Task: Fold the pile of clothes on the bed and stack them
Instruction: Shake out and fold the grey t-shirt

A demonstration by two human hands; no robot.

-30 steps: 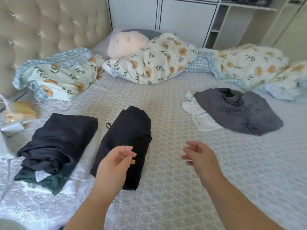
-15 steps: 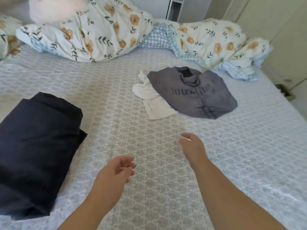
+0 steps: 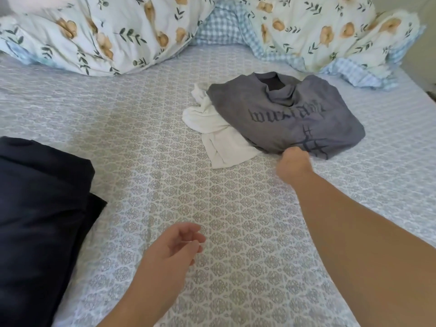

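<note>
A: Where is the grey shirt point(image 3: 286, 114)?
B: Right of centre in the upper half of the frame, crumpled on the bed point(image 3: 146, 147), overlapping a white garment point(image 3: 219, 140).
A: And the hands?
B: The right hand point(image 3: 293, 165) touches the shirt's near edge; its fingers are hidden, so I cannot tell the grip. The left hand point(image 3: 174, 246) hovers at lower centre, fingers loosely curled, holding nothing. A folded dark garment point(image 3: 40, 208) lies at left.

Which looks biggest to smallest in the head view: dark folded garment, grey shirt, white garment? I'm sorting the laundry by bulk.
1. Dark folded garment, though it lies nearest the camera and is cut off by the frame, so unsure.
2. Grey shirt.
3. White garment, partly hidden under the grey shirt.
</note>
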